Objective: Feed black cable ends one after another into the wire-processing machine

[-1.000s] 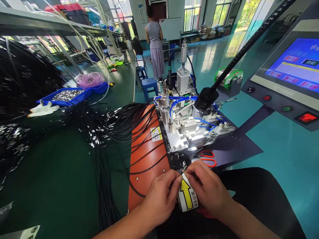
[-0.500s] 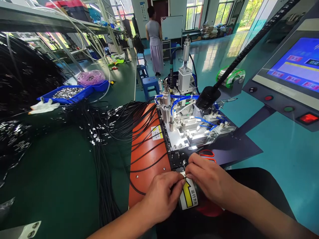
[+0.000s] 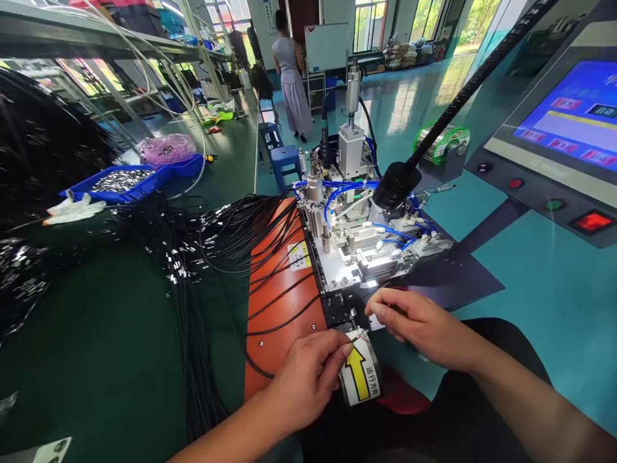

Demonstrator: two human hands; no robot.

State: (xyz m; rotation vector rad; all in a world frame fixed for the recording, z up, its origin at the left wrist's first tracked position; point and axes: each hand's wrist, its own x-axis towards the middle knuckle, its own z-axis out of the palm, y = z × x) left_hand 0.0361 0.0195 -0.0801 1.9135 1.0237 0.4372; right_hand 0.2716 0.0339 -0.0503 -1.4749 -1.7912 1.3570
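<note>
My left hand (image 3: 318, 370) pinches the end of a black cable, whose thin bare wires (image 3: 359, 335) stick out just above a white label with a yellow arrow (image 3: 357, 376). Up and to the right, apart from it, my right hand (image 3: 409, 318) is closed near the machine's front edge; whatever its fingers hold is hidden, though a bit of red shows beside them. Several black cables (image 3: 284, 290) lie across the orange cover (image 3: 274, 347) left of the machine (image 3: 366, 244).
Cable bundles (image 3: 187, 321) lie on the green table (image 3: 116, 347), with a blue tray (image 3: 120, 183) of metal parts farther back. A black flexible lamp (image 3: 398, 186) hangs over the machine. A control screen (image 3: 573, 122) stands right, near a solder spool (image 3: 441, 143). A person (image 3: 289, 71) stands behind.
My right hand has moved away from my left fingers, up and to the right. The thin wires at the cable end now show. The whole view has shifted slightly.
</note>
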